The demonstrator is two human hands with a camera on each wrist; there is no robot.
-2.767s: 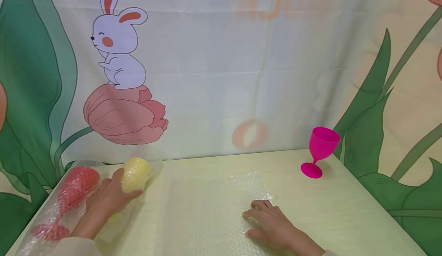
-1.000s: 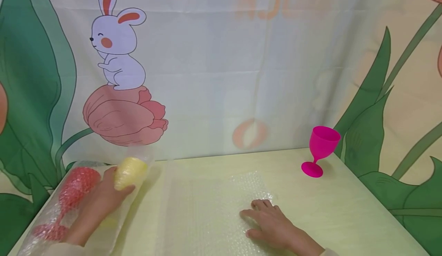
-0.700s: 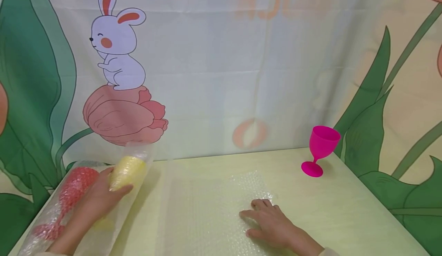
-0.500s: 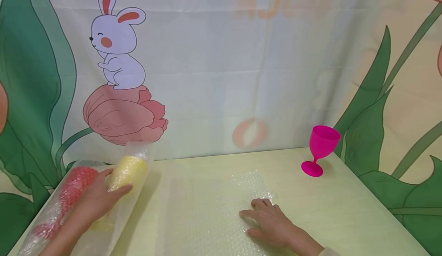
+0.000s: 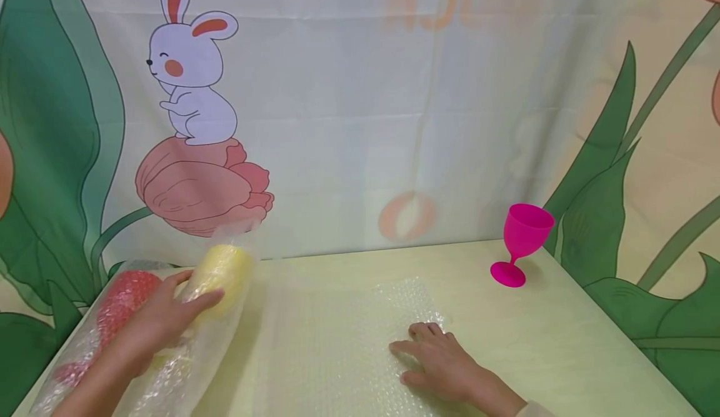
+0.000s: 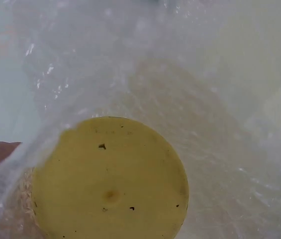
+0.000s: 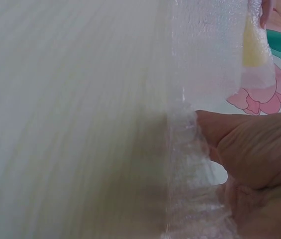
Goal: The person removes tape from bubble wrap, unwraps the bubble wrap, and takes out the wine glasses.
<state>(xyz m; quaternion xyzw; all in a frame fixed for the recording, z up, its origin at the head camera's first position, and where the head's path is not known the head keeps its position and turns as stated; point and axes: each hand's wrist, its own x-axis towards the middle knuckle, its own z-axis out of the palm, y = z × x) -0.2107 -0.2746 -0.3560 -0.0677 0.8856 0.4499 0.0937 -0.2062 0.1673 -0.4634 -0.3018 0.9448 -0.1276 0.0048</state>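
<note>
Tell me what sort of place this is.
Probably an indoor tabletop workspace, perhaps decorated with children in mind: a pale table with a sheet of bubble wrap on it stands against a backdrop printed with a cartoon rabbit.

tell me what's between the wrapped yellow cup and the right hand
In the head view, a sheet of bubble wrap lies spread on the table between the wrapped yellow cup and the right hand.

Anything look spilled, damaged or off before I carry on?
One oddity: in the left wrist view, small dark specks mark the flat round end of the yellow goblet that the left hand grips through bubble wrap. I can't tell whether they're dirt or damage. I see nothing spilled.
</note>
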